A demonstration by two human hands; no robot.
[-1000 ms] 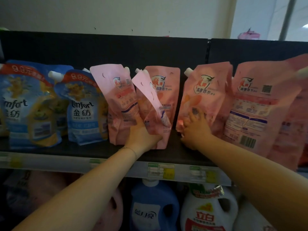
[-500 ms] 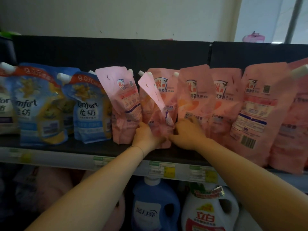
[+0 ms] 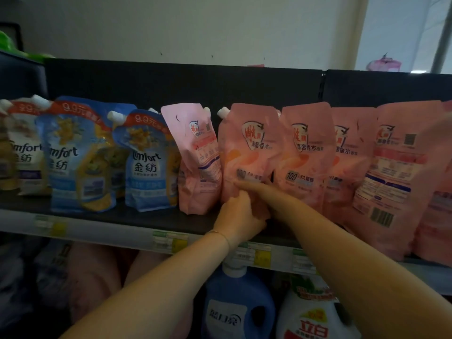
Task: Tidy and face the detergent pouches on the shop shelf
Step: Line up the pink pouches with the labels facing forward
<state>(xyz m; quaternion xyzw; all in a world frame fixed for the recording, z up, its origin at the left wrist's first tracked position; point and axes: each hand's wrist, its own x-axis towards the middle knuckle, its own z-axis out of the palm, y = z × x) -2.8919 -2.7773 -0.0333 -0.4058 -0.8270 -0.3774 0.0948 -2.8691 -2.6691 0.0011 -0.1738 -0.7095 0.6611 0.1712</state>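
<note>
A row of pink detergent pouches stands on the dark shelf [image 3: 146, 217]. One pink pouch [image 3: 247, 152] stands upright with its printed front toward me. My left hand [image 3: 238, 215] grips its bottom edge from below. The fingers of my right hand [image 3: 259, 189] lie stretched out across its lower front. To its left a pink pouch [image 3: 195, 162] leans with its back label showing. To its right stand two front-facing pink pouches [image 3: 303, 152] [image 3: 347, 155], then a large pink pouch [image 3: 391, 179] showing its barcode side.
Blue Comfort pouches [image 3: 146, 162] [image 3: 73, 155] fill the shelf's left part. A price-label strip [image 3: 97, 232] runs along the shelf's front edge. On the level below stand a blue bottle [image 3: 239, 309] and a white bottle [image 3: 313, 321].
The folded, twisted pink pouch now stands upright with its front toward me. My right hand moved left from the neighbouring pouch onto this one, and the right-hand pouches slid closer.
</note>
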